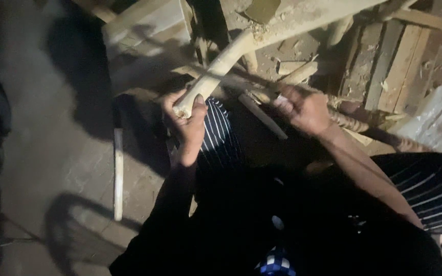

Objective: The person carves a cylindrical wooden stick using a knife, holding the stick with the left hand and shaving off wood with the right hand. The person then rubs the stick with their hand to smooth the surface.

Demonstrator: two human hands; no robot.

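Left hand (186,120) clamped around the near end of a pale curved wooden stick (221,66). Right hand (303,108) closed on a thin blade (231,81) lying blurred across the stick. Wood scraps (292,69) behind.

Both forearms reach forward, the left hand (186,118) and right hand (303,108) each clenched in a closed grip.
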